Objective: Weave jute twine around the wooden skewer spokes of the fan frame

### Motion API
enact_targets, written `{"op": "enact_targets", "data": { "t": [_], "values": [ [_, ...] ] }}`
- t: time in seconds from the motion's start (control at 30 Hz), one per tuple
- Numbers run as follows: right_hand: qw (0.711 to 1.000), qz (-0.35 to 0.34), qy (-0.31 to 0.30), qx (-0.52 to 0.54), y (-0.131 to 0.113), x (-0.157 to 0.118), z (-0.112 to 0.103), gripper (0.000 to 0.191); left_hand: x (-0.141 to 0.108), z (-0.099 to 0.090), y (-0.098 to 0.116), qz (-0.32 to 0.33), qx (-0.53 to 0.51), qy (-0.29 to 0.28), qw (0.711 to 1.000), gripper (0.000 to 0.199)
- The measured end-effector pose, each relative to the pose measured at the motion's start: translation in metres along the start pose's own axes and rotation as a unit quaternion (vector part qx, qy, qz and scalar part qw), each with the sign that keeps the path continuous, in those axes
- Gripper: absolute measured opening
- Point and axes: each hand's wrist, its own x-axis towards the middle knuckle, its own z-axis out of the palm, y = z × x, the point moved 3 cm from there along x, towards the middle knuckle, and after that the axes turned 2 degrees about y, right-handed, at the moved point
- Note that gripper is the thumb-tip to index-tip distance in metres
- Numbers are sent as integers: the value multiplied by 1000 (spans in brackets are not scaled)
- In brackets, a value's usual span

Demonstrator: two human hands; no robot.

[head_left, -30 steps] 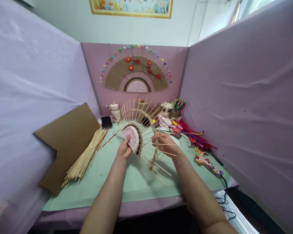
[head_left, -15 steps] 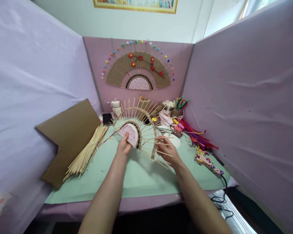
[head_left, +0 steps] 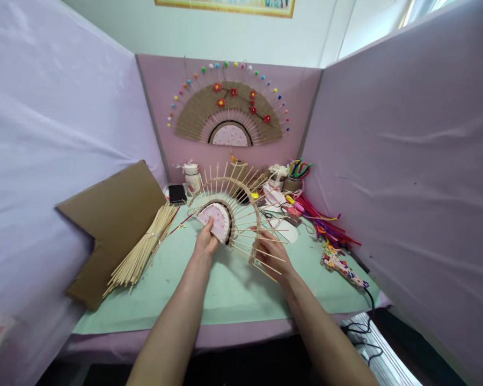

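A half-round fan frame (head_left: 233,222) of thin wooden sticks is held tilted above the table. Its base is a pink-and-white half disc with a black edge, and a band of twine is woven across the sticks farther out. My left hand (head_left: 206,239) grips the half disc, thumb on top. At the right end of the twine band, my right hand (head_left: 270,252) is closed around the sticks and band, its fingers partly hidden behind them. A finished fan (head_left: 229,107) with red flowers and coloured beads hangs on the back panel.
Left are a stick bundle (head_left: 143,252) and cardboard (head_left: 112,214). A bottle (head_left: 192,177) and black phone-like object (head_left: 177,193) stand behind. Right lie pipe cleaners (head_left: 326,225) and a patterned glue gun (head_left: 344,269) with its cord. A twine spool (head_left: 239,170) and scissors (head_left: 300,170) are at the back.
My right hand has shifted slightly left and down along the twine band's end. My left hand keeps its hold on the half disc. The camera view has shifted a little.
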Motion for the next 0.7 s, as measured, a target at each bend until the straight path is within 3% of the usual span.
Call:
{"op": "enact_targets", "data": {
  "t": [0.17, 0.3, 0.7],
  "values": [
    [998, -50, 21, -20, -1, 2, -2, 41, -7, 4, -7, -6, 31, 31, 999, 37],
    [996, -67, 55, 6, -1, 7, -5, 40, -14, 6, -10, -33, 74, 20, 997, 34],
    [988, -41, 112, 102, -2, 21, -8, 32, -23, 8, -11, -40, 141, 39, 988, 24]
  ]
}}
